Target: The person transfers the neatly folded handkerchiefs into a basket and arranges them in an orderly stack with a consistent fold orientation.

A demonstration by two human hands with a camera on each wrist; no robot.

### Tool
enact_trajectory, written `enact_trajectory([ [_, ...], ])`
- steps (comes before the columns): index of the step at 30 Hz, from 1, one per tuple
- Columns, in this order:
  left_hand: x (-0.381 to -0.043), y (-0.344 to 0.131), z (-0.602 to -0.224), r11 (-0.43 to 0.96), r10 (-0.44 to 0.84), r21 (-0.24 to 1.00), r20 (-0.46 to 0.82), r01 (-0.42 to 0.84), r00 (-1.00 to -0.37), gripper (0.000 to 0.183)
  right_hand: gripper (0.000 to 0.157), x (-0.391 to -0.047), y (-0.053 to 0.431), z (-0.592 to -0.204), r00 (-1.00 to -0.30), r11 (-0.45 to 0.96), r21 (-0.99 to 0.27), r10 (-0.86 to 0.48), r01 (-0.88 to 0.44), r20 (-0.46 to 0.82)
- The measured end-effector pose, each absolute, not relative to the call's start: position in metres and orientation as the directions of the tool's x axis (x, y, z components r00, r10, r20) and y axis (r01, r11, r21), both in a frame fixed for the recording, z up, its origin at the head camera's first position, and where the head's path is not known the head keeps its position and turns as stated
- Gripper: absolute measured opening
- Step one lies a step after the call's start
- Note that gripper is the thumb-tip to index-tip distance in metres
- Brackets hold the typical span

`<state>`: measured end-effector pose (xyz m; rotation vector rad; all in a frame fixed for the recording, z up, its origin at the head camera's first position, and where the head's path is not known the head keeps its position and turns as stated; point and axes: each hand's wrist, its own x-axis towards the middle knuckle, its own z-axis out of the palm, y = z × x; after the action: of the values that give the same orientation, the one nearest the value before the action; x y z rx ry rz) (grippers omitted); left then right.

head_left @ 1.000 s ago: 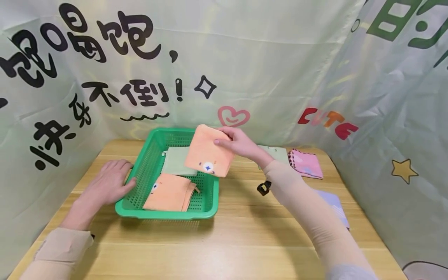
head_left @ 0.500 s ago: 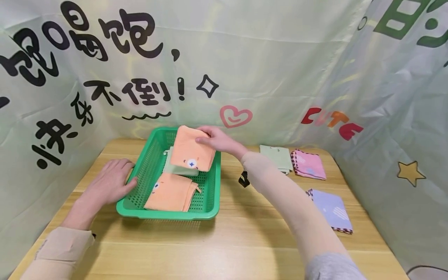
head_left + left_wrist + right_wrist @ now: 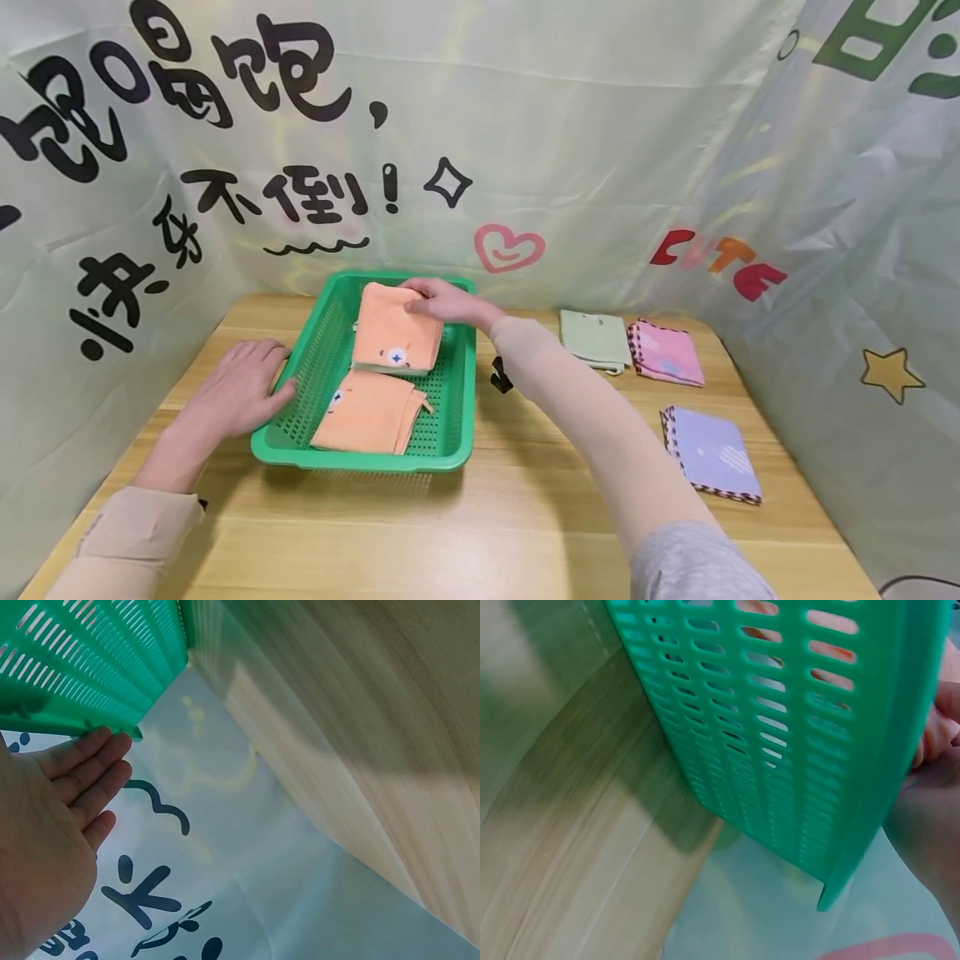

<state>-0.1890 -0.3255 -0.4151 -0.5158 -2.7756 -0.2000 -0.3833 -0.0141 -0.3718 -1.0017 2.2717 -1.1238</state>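
Observation:
A green plastic basket [image 3: 465,400] with slotted walls stands on the table. My right hand [image 3: 446,302] reaches over its right rim and pinches a folded orange towel [image 3: 393,321] by the upper right side, thumb on top. That towel overlaps a folded pale green towel [image 3: 375,369], of which only a thin edge shows. In front of it in the basket lies another folded orange towel [image 3: 367,414] with a small loop. My left hand [image 3: 236,387] rests at the basket's left rim; the left wrist view shows its fingers [image 3: 90,776] fairly straight against the rim.
Right of the basket lie a folded green towel [image 3: 594,337], a pink towel [image 3: 666,352] with a checked edge, and a purple towel [image 3: 712,454]. A printed cloth [image 3: 600,150] hangs behind and at both sides of the wooden table [image 3: 375,533].
My right hand has carried the orange towel left and down into the basket, over the pale green towel. My left hand has stayed at the rim.

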Motion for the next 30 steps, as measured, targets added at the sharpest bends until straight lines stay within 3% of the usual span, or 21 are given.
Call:
enact_trajectory([
  [10, -0.191, -0.323, -0.415, 0.925, 0.330, 0.085, 0.306, 0.371, -0.893, 0.043, 0.035, -0.396, -0.025, -0.388, -0.644, 0.446, -0.756, -0.764, -0.479, -0.043],
  [21, -0.190, -0.319, -0.414, 0.924, 0.327, 0.104, 0.282, 0.367, -0.902, 0.044, 0.036, -0.402, -0.026, -0.404, -0.690, 0.432, -0.767, -0.724, -0.475, 0.020],
  [24, -0.189, -0.320, -0.414, 0.926, 0.319, 0.111, 0.282, 0.361, -0.905, 0.045, 0.029, -0.402, -0.029, -0.405, -0.688, 0.421, -0.761, -0.724, -0.494, 0.046],
  [27, -0.189, -0.321, -0.413, 0.928, 0.312, 0.113, 0.282, 0.354, -0.907, 0.045, 0.020, -0.403, -0.032, -0.404, -0.682, 0.440, -0.723, -0.729, -0.533, 0.060],
  [30, -0.189, -0.323, -0.413, 0.930, 0.309, 0.110, 0.284, 0.351, -0.908, 0.044, 0.024, -0.404, -0.035, -0.404, -0.683, 0.489, -0.667, -0.730, -0.562, 0.041],
])
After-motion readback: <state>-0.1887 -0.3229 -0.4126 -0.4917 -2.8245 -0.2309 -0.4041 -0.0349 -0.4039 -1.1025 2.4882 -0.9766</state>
